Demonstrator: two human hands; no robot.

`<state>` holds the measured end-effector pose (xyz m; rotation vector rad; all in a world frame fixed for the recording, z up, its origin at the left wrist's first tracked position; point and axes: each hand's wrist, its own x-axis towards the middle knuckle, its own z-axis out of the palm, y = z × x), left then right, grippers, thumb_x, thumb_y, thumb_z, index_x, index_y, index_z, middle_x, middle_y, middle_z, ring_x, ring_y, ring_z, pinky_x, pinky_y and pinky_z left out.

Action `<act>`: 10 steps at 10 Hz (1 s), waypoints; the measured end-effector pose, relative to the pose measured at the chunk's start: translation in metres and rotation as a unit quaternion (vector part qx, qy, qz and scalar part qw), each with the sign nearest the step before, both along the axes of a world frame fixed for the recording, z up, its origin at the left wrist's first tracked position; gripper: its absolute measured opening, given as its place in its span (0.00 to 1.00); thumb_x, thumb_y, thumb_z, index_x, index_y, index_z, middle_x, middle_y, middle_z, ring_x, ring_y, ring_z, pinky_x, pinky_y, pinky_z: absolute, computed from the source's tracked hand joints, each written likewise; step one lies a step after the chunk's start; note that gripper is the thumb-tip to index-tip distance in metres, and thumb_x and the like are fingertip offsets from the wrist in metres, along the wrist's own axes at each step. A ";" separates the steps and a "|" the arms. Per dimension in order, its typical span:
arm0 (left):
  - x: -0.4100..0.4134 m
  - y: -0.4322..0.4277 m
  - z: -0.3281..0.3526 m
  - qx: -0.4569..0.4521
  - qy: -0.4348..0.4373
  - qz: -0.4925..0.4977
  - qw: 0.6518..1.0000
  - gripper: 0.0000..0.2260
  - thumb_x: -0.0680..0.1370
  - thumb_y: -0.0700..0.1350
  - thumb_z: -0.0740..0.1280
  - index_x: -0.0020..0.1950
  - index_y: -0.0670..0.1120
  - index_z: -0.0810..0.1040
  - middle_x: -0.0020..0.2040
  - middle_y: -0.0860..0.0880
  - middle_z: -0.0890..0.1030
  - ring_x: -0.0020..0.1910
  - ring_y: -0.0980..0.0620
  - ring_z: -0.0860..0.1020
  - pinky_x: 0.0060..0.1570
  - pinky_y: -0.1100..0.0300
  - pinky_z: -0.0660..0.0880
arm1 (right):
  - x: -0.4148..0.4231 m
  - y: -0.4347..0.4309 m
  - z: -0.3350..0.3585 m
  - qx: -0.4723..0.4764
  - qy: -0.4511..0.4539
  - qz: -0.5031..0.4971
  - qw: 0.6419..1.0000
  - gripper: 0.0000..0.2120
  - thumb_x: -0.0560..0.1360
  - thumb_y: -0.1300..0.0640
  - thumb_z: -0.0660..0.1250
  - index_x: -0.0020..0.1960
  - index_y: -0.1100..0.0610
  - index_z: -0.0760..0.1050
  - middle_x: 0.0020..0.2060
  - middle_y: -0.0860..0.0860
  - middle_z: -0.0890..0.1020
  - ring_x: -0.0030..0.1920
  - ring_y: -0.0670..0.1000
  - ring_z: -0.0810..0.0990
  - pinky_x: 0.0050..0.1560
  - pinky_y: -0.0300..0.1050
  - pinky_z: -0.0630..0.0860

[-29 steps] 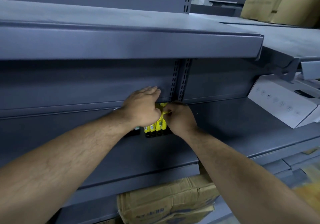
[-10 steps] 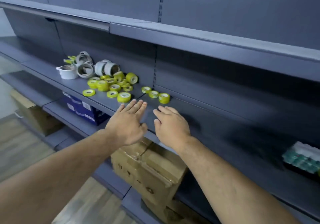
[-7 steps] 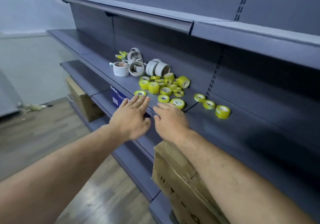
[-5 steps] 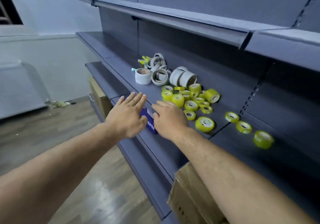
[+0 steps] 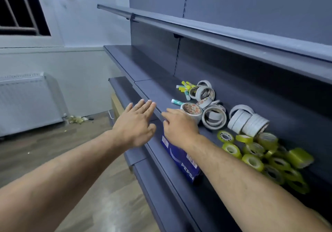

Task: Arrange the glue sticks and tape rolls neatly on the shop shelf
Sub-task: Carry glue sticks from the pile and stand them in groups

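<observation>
Head view: the left hand [image 5: 135, 124] and right hand [image 5: 179, 125] reach out flat and released at the shelf [image 5: 158, 91] edge, holding nothing. White tape rolls [image 5: 213, 117] and yellow rolls [image 5: 253, 161] lie heaped on the shelf, with the glue sticks [image 5: 186, 88] behind them. Several rolls stand on edge, so a careless sweep could roll them off the front lip. The right hand covers part of the nearest roll [image 5: 191, 110], and I cannot tell whether it touches. The yellow rolls are blurred.
</observation>
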<state>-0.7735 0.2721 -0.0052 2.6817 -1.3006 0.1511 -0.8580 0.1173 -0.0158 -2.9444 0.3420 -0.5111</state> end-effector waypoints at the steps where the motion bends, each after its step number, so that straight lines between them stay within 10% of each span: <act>1: 0.069 -0.005 0.007 0.009 -0.005 -0.032 0.999 0.37 0.73 0.57 0.45 0.82 0.49 0.44 0.82 0.52 0.45 0.80 0.53 0.42 0.78 0.51 0.41 | 0.059 -0.005 0.002 0.007 -0.002 -0.031 0.999 0.04 0.78 0.55 0.60 0.47 0.53 0.74 0.49 0.47 0.78 0.55 0.54 0.75 0.50 0.49 0.74; 6: 0.259 -0.127 -0.010 0.032 0.002 -0.165 0.986 0.34 0.76 0.56 0.46 0.82 0.49 0.44 0.82 0.52 0.44 0.80 0.53 0.40 0.78 0.52 0.39 | 0.219 -0.124 -0.007 0.040 0.104 -0.218 0.970 0.07 0.78 0.57 0.61 0.49 0.55 0.77 0.47 0.52 0.80 0.51 0.60 0.79 0.49 0.47 0.76; 7: 0.281 -0.148 -0.011 0.054 0.004 -0.178 0.983 0.32 0.79 0.54 0.49 0.82 0.49 0.44 0.82 0.52 0.44 0.80 0.53 0.40 0.78 0.51 0.39 | 0.238 -0.161 -0.012 0.080 0.106 -0.255 0.958 0.14 0.78 0.56 0.61 0.60 0.55 0.79 0.57 0.57 0.80 0.59 0.60 0.79 0.60 0.53 0.76; 8: 0.301 -0.178 -0.007 0.060 -0.005 -0.197 0.978 0.35 0.75 0.56 0.45 0.82 0.48 0.46 0.82 0.50 0.47 0.80 0.51 0.43 0.77 0.51 0.40 | 0.247 -0.210 -0.022 0.073 0.111 -0.223 0.966 0.18 0.79 0.58 0.63 0.66 0.47 0.78 0.74 0.45 0.70 0.76 0.42 0.63 0.75 0.34 0.55; 10: 0.324 -0.234 -0.016 0.076 -0.007 -0.270 0.960 0.38 0.72 0.56 0.45 0.82 0.47 0.51 0.82 0.50 0.52 0.81 0.51 0.47 0.78 0.52 0.44 | 0.265 -0.225 -0.022 0.058 0.132 -0.306 0.941 0.19 0.76 0.58 0.64 0.67 0.56 0.74 0.66 0.55 0.78 0.64 0.59 0.77 0.63 0.53 0.76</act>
